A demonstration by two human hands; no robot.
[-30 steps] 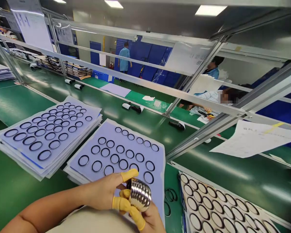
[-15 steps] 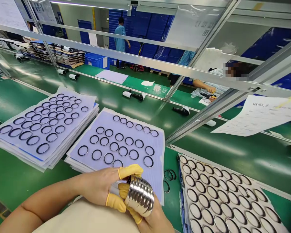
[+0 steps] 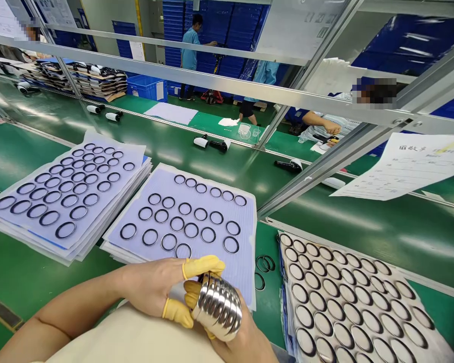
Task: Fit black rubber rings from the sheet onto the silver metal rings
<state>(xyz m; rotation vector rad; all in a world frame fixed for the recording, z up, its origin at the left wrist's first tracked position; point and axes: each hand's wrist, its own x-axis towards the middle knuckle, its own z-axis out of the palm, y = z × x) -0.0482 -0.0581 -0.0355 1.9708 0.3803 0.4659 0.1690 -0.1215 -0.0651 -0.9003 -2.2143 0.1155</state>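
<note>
A stack of shiny metal rings (image 3: 218,307) is held low in front of my body. My left hand (image 3: 151,287), with yellow finger cots on its fingers, grips the stack from the left, some fingers reaching inside the rings. Around the lower right side of the stack curves my right hand (image 3: 245,330); its fingers are mostly hidden behind the metal. Just beyond the hands, a white-lined sheet (image 3: 227,272) carries several dark-edged rings (image 3: 191,230) laid flat in rows. A few loose rings (image 3: 265,263) lie on the green table to its right.
Another stack of sheets with rings (image 3: 134,176) stands at the left. A brown sheet (image 3: 435,348) full of rings lies at the right. Metal framing (image 3: 212,96) crosses ahead, with a hanging paper (image 3: 397,169). Hair dryers (image 3: 212,143) rest on the line beyond, where other people work.
My hands stay around the rings; the stack has turned slightly and less of the right hand's finger cots shows. The view has shifted a little. In the background, a standing person has raised an arm.
</note>
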